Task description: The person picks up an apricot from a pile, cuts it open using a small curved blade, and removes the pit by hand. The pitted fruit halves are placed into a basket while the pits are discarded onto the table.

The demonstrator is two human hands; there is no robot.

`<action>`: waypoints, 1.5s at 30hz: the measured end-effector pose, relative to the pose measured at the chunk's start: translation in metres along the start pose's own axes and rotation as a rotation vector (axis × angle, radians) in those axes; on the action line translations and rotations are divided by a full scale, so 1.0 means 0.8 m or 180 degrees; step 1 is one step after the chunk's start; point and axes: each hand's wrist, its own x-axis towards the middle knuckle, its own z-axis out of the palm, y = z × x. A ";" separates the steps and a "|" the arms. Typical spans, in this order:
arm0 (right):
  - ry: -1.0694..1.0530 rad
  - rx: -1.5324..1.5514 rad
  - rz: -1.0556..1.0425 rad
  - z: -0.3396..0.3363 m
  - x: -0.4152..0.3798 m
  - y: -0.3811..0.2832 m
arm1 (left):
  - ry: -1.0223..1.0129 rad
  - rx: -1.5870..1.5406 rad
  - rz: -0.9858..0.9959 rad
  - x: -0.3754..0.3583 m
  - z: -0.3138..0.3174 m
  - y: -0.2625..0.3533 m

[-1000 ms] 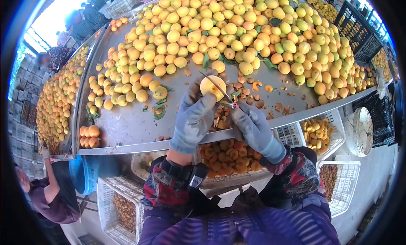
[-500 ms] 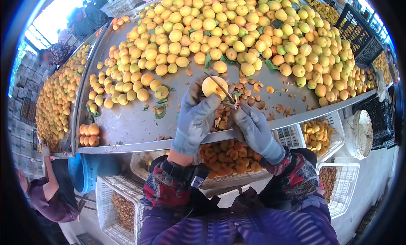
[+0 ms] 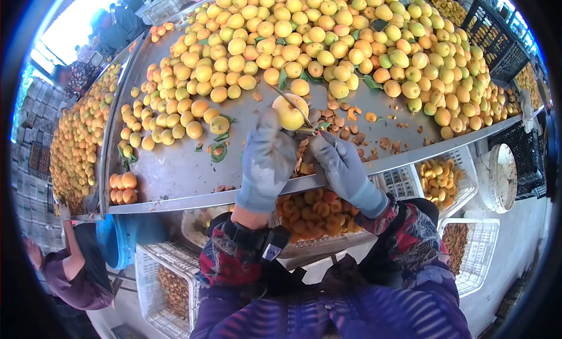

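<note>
My left hand [image 3: 264, 160], in a grey-blue glove, is closed around a yellow apricot [image 3: 283, 112] just above the metal table's front edge. My gloved right hand [image 3: 341, 163] grips a small thin-bladed knife [image 3: 300, 110] by its handle end. Its narrow curved blade lies across the apricot's near face, with the tip pointing up and left. Beneath and beyond the hands, brown pits and scraps [image 3: 353, 130] are scattered over the metal table [image 3: 170, 178]. The right fingertips hide most of the knife's handle.
A large heap of apricots [image 3: 339, 29] covers the table's far part. Below its edge stand a container of cut apricots [image 3: 319, 216], a white crate [image 3: 165, 254], a blue bucket [image 3: 116, 239] and a white bucket [image 3: 501, 178]. A co-worker [image 3: 76, 274] is at the left.
Both hands have shifted slightly left and up in view, bringing the apricot and knife with them. The apricot appears turned a little, with the blade still across it.
</note>
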 end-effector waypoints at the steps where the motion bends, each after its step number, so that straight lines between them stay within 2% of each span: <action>1: -0.0030 0.0294 -0.0002 0.000 0.001 0.001 | -0.0007 0.0001 0.0000 0.001 0.003 -0.001; 2: -0.0033 0.0288 -0.0004 -0.001 0.001 -0.002 | 0.0050 -0.0210 -0.0119 0.000 0.006 -0.003; 4: 0.0077 0.0371 0.0818 -0.001 -0.002 -0.010 | 0.0111 -0.0430 -0.0237 -0.001 0.003 -0.006; 6: 0.0039 0.0258 0.0769 -0.001 -0.003 -0.008 | -0.0032 0.0047 -0.0301 -0.003 -0.007 -0.007; 11: -0.0126 -0.0020 0.0475 -0.002 -0.004 0.004 | -0.0112 0.0381 -0.0006 -0.007 -0.009 0.003; 13: -0.0215 -0.0295 -0.0091 -0.005 -0.003 0.020 | -0.0068 0.0446 0.0097 -0.009 -0.010 0.005; 14: -0.0208 -0.0292 -0.0100 -0.005 -0.004 0.013 | -0.0080 0.0833 0.0250 -0.009 -0.011 0.009; 16: -0.0370 -0.0008 0.0560 -0.005 -0.008 -0.011 | -0.0097 0.1220 0.0401 -0.009 -0.010 0.015; 18: -0.0382 0.0041 0.0556 -0.005 -0.011 -0.020 | -0.0196 0.2005 0.0620 -0.007 -0.006 0.022; 19: -0.0398 0.0087 0.0544 -0.005 -0.010 -0.022 | -0.0210 0.2014 0.0634 -0.006 0.000 0.017; 21: -0.0210 0.0034 0.0412 -0.005 -0.008 -0.012 | 0.0013 0.1072 0.0807 -0.005 0.013 0.000; 22: -0.0017 -0.0018 0.0305 -0.006 -0.008 -0.005 | 0.0004 0.1070 0.0811 -0.007 0.010 -0.002; 23: -0.0013 -0.0023 0.0295 -0.006 -0.005 -0.001 | -0.0049 0.0604 0.0282 -0.008 0.003 -0.004; 24: 0.0046 -0.0307 0.0001 -0.007 -0.003 0.004 | -0.0090 0.0133 -0.0245 -0.008 -0.003 -0.007; 25: 0.0095 -0.0594 -0.0286 -0.008 -0.002 0.006 | -0.0081 0.0124 -0.0245 -0.007 -0.007 -0.007; 26: 0.0088 -0.0603 -0.0276 -0.008 -0.003 0.005 | -0.0074 0.0111 -0.0242 -0.007 -0.008 -0.006; 29: 0.0149 -0.0649 -0.0209 -0.011 -0.006 0.001 | -0.0055 0.0552 -0.0043 -0.006 -0.006 0.008; 31: -0.0242 -0.0524 0.0018 -0.020 0.000 0.002 | 0.0041 0.3059 0.0715 -0.005 0.007 0.022; 32: -0.0233 -0.0512 0.0011 -0.019 0.000 -0.004 | 0.0032 0.3073 0.0713 -0.005 0.008 0.023; 34: -0.0387 -0.0127 0.0506 -0.017 -0.001 -0.019 | 0.0111 0.2284 0.0654 -0.008 0.013 0.018; 35: -0.0386 -0.0128 0.0505 -0.016 -0.001 -0.018 | 0.0110 0.2283 0.0655 -0.009 0.013 0.013; 37: -0.0201 0.0037 0.0525 -0.014 -0.003 -0.013 | 0.0116 0.0341 0.0203 -0.011 0.012 0.002; 38: -0.0201 0.0032 0.0514 -0.012 -0.003 -0.016 | 0.0106 0.0341 0.0208 -0.012 0.009 0.000; 40: -0.0080 -0.0052 0.0459 -0.010 -0.004 -0.023 | 0.0110 -0.0041 -0.0352 -0.012 0.003 -0.004; 41: -0.0087 -0.0060 0.0468 -0.013 -0.005 -0.016 | 0.0117 -0.0052 -0.0347 -0.012 0.001 -0.001; 43: -0.0192 -0.0338 0.0022 -0.023 -0.006 0.003 | -0.0087 0.0566 -0.0290 -0.011 -0.002 0.012; 44: -0.0190 -0.0331 0.0031 -0.024 -0.005 0.003 | -0.0080 0.0568 -0.0299 -0.010 0.002 0.018; 45: -0.0291 -0.0489 -0.0054 -0.025 -0.002 0.001 | -0.0039 0.1892 0.0156 -0.009 0.008 0.025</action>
